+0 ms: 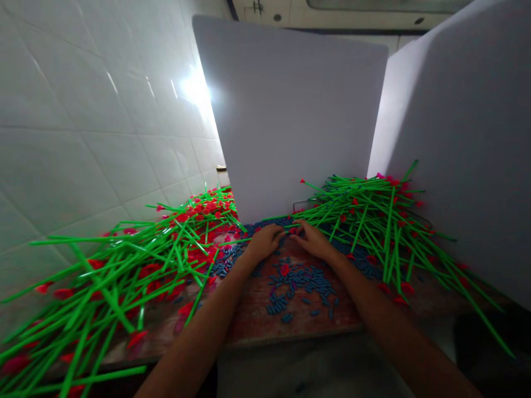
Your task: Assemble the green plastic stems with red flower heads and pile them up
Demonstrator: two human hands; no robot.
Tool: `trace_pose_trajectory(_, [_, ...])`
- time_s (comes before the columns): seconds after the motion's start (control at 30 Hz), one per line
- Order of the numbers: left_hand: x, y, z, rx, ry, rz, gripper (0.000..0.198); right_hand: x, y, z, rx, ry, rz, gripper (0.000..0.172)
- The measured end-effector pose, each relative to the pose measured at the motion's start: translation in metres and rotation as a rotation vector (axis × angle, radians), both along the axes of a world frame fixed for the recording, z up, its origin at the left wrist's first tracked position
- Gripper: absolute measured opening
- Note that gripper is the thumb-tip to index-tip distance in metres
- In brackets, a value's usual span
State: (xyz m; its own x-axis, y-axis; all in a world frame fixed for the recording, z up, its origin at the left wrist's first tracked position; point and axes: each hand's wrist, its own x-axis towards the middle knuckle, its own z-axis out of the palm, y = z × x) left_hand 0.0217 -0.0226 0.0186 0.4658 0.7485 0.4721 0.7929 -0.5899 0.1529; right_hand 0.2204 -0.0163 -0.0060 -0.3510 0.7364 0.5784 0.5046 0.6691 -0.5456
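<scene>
My left hand [265,242] reaches to the back of the wooden board, fingers curled together at the edge of a heap of small dark blue, pellet-like pieces [309,279]. What its fingers hold, if anything, cannot be made out. Facing it across a small gap is my right hand [314,241], thumb and forefinger apart. A small red piece [292,231] lies between the fingertips of both hands. Thin green sticks [357,199], many with red cup-shaped ends, pile up beyond and right of my right hand. Some blue pieces spread between my forearms.
A larger heap of green sticks with red cups [124,282] covers the board's left side by a tiled wall [103,160]. A pale upright panel [294,121] stands behind, and another panel [460,138] at right. The board's front edge [290,338] is near me.
</scene>
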Motion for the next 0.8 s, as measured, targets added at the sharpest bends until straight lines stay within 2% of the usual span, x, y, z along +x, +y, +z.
trace_pose_trajectory(0.17, [0.0,-0.004,0.001,-0.012,0.02,-0.045,0.031,0.003,0.008,-0.001,-0.008,0.068,0.068,0.024])
trace_pose_trajectory(0.37, [0.001,-0.008,0.003,0.055,0.042,-0.06,0.029,0.006,0.008,-0.001,-0.08,0.166,0.078,0.032])
trace_pose_trajectory(0.5, [0.005,-0.018,0.009,0.125,0.085,-0.009,0.023,0.007,0.008,-0.005,-0.113,0.145,0.059,0.028])
trace_pose_trajectory(0.6, [0.007,-0.024,0.017,0.306,-0.149,0.173,0.024,0.007,0.011,-0.007,-0.218,0.245,0.049,0.03])
trace_pose_trajectory(0.7, [0.005,-0.019,0.022,0.408,-0.608,0.342,0.037,0.004,0.01,-0.006,-0.305,0.398,0.103,0.034])
trace_pose_trajectory(0.73, [0.004,-0.016,0.023,0.37,-0.757,0.332,0.041,0.003,0.008,-0.006,-0.32,0.416,0.13,0.034])
trace_pose_trajectory(0.8, [0.003,-0.007,0.022,0.177,-0.948,0.174,0.038,-0.002,0.004,-0.005,-0.344,0.388,0.182,0.034])
